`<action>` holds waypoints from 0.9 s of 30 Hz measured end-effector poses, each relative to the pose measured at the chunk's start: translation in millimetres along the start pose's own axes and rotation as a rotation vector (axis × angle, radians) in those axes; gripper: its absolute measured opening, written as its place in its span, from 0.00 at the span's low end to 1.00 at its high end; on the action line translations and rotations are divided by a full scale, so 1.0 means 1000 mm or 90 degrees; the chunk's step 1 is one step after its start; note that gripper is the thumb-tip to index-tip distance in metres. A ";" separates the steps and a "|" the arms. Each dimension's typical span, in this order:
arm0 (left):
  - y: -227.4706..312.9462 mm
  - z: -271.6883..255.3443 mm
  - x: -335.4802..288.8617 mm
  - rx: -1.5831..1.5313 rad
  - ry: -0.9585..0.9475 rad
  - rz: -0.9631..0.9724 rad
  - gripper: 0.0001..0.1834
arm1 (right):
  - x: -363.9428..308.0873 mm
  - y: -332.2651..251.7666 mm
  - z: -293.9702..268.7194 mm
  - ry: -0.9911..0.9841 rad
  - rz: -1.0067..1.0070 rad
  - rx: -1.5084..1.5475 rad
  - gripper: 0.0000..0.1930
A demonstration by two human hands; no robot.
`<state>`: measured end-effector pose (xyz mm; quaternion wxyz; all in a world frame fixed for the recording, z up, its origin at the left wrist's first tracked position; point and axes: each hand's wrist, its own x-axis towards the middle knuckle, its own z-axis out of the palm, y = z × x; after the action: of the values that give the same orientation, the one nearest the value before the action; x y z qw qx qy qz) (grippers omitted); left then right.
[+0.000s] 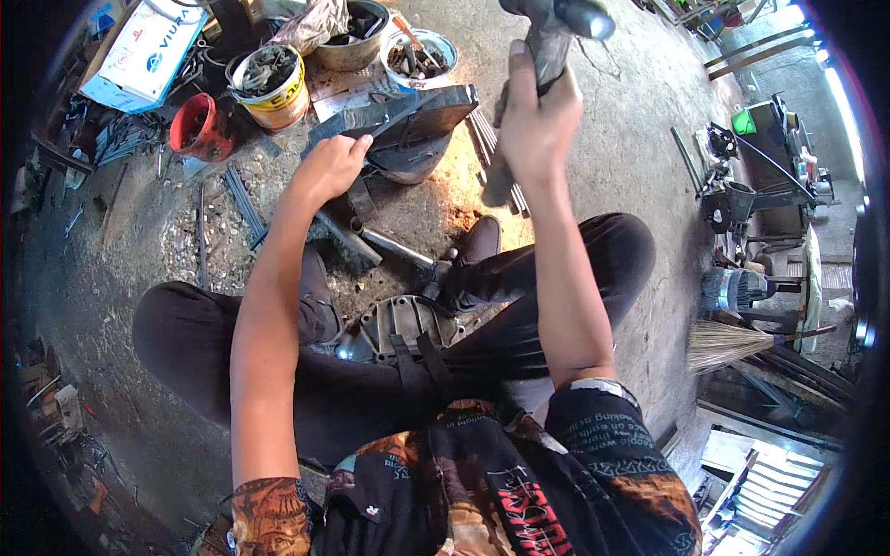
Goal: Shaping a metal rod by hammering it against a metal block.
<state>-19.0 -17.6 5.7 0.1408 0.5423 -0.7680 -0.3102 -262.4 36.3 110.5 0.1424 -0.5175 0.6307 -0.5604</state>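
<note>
My right hand (538, 130) is wrapped round the handle of a hammer (547, 46), raised above the floor to the right of a dark metal anvil block (450, 109). The hammer's head is at the top edge of the view, and the handle's lower end shows below my fist. My left hand (336, 167) is closed on the near end of a flat dark metal strip (400, 119). The strip lies along the top of the block, its far end pointing up and right. My left fingers are partly hidden beneath the hand.
Beyond the block stand a yellow-and-white bucket (280, 107), a red bucket (202, 134) and a white tub (447, 76) of scraps. Metal rods (243, 206) lie at left. Between my legs are a steel bar (399, 246) and a metal casing (408, 324). A broom (728, 347) is at right.
</note>
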 end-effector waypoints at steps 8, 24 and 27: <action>-0.006 -0.011 -0.011 0.034 -0.001 -0.038 0.30 | -0.010 0.052 0.023 -0.164 0.300 -0.154 0.28; 0.006 0.001 -0.005 -0.054 0.005 0.051 0.20 | -0.020 0.053 0.022 -0.141 0.131 -0.277 0.28; 0.008 0.005 -0.005 -0.083 0.037 0.070 0.20 | -0.017 0.042 0.023 -0.172 0.154 -0.280 0.28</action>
<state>-25.9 -9.9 7.8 0.2150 0.4977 -0.7705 -0.3353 -258.4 30.6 60.1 0.1755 -0.5272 0.7693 -0.3153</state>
